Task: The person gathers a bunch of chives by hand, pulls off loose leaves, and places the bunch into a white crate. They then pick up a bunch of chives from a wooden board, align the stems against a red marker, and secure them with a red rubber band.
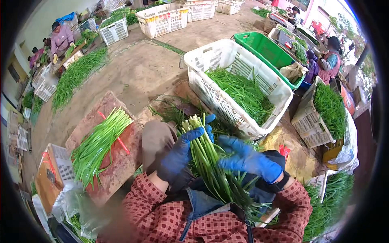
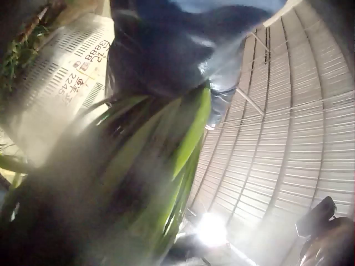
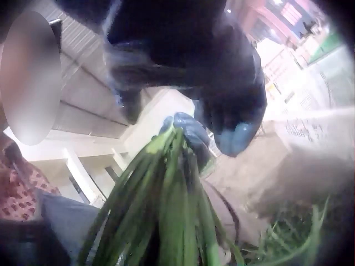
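Left hand [image 1: 180, 152] was clamped round the chive bunch [image 1: 207, 162] just below the white root ends, fingers wrapped right across the stalks. We read that as the anchor grip. Holding near the stiff end keeps the roots level, and the floppy leaves trail free.

Right hand [image 1: 247, 160] lay against the bunch's middle, on the flank opposite the left hand, fingers bent. We couldn't tell from any view whether it pinched a stalk or only steadied the bundle. The right wrist view showed bent gloved fingers over the stalks, contact unclear. Our guess: it was placed mid-length to work the outer leaves while the other hand held station.

Position: the bunch was held in the air near the white crate [image 1: 216, 99], just short of its near wall and not touching it.

Orientation: the long axis ran root-to-tip, tilted. Root ends were raised and aimed at the crate's near wall, and leaf tips pointed down and away from the crate.

Loose chives [image 1: 243, 93] lay inside the crate. Further from the crate, past the left hand, laid-out chives [image 1: 101, 141] sat on a board [image 1: 121, 166] with red bands [image 1: 121, 144] beside them. Their pale ends faced the far side too, and we judged that was for uniform stacking.
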Available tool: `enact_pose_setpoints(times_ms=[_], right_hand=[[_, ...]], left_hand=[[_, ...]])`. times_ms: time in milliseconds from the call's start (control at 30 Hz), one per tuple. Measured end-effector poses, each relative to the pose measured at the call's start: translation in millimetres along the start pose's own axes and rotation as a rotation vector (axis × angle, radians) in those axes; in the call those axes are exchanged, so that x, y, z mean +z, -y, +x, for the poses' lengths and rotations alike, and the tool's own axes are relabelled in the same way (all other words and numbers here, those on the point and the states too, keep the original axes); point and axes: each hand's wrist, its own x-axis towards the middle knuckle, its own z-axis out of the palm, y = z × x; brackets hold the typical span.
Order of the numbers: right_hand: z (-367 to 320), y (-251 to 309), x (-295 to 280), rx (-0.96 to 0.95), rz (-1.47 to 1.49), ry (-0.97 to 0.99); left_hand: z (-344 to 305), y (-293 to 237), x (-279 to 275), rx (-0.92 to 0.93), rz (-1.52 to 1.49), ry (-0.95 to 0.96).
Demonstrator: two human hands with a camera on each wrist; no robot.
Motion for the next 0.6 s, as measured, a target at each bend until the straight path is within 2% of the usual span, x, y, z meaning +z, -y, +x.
enact_pose_setpoints(times_ms=[67, 100, 133, 200, 233, 267, 333, 367, 433, 500, 533, 567, 600], right_hand=[[0.4, 31.6, -0.1, -0.168, -0.130, -0.372], [7.2, 33.3, 1.5, -0.294, -0.271, -0.447], [12.1, 40.7, 5.2, -0.295, -0.272, -0.453], [16.9, 55.2, 12.0, -0.229, -0.634, -0.424], [25.6, 40.2, 10.5, -0.345, -0.674, -0.440], [32.8, 30.5, 5.6, -0.346, -0.672, -0.439], [40.3, 22.7, -3.8, -0.281, -0.380, -0.325], [39.9, 23.6, -6.5, -0.277, -0.377, -0.322], [35.0, 41.2, -8.2, -0.141, -0.248, -0.345], [34.0, 57.6, -6.8, -0.084, -0.224, -0.369], [35.0, 61.6, -4.9, -0.029, -0.197, -0.393], [40.5, 57.7, -3.8, -0.029, -0.196, -0.395], [49.8, 49.1, -3.6, -0.149, -0.247, -0.393]], left_hand=[[0.4, 4.1, -0.9, -0.020, -0.022, -0.055], [2.8, 7.1, -3.1, -0.037, -0.040, -0.061], [4.8, 5.9, 0.1, -0.051, -0.056, -0.067], [2.1, 3.9, 11.3, -0.033, 0.019, -0.128], [1.6, 4.3, 12.0, -0.003, 0.021, -0.130], [0.6, 4.4, 11.7, 0.026, 0.022, -0.133], [1.3, 9.1, -5.6, 0.046, 0.002, -0.080], [1.1, 11.0, -12.0, 0.066, -0.017, -0.024], [-1.5, 8.7, -6.3, 0.078, 0.017, -0.045], [-3.5, 3.3, 2.4, 0.093, 0.054, -0.060], [-5.5, 0.2, 6.3, 0.031, 0.064, -0.106], [-7.5, -2.7, 10.8, -0.031, 0.076, -0.151], [-8.6, -5.0, 18.1, -0.033, 0.078, -0.150]])
